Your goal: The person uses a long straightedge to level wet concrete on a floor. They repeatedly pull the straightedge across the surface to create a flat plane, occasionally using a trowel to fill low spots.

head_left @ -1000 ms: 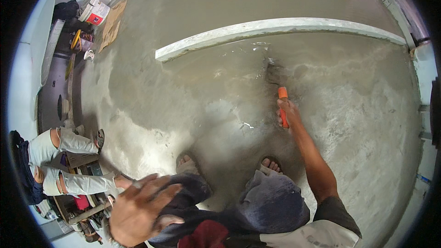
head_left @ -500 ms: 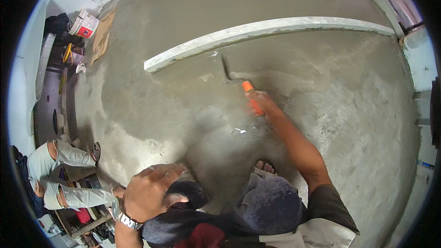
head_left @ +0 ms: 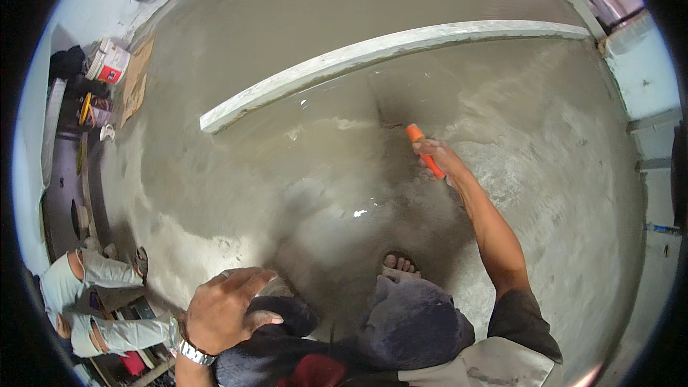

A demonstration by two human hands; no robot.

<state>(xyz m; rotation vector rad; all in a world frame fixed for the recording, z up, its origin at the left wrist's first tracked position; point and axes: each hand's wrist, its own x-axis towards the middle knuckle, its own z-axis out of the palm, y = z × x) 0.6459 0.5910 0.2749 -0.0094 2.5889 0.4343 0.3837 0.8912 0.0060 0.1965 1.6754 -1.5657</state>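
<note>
My right hand [head_left: 446, 160] is wrapped around the orange handle of a trowel [head_left: 413, 132], out over the wet grey cement floor [head_left: 337, 165]. The trowel's dark, thin blade reaches away from the hand, low against the cement; it is blurred, so I cannot tell whether it touches all along. Lying on my left knee, my left hand [head_left: 231, 309] has its fingers stretched over the kneecap and its thumb apart. It holds no tool. A wristwatch [head_left: 196, 353] circles that wrist.
A long pale straightedge bar [head_left: 401, 44] lies across the floor beyond the trowel. My bare foot [head_left: 400, 265] stands on the cement. At left are a white bucket [head_left: 111, 63], cardboard [head_left: 136, 82] and a person in torn pale jeans [head_left: 118, 272]. Walls border both sides.
My right hand has swept the trowel a little to the right. The whole view has shifted slightly; my left hand stays on the knee.
</note>
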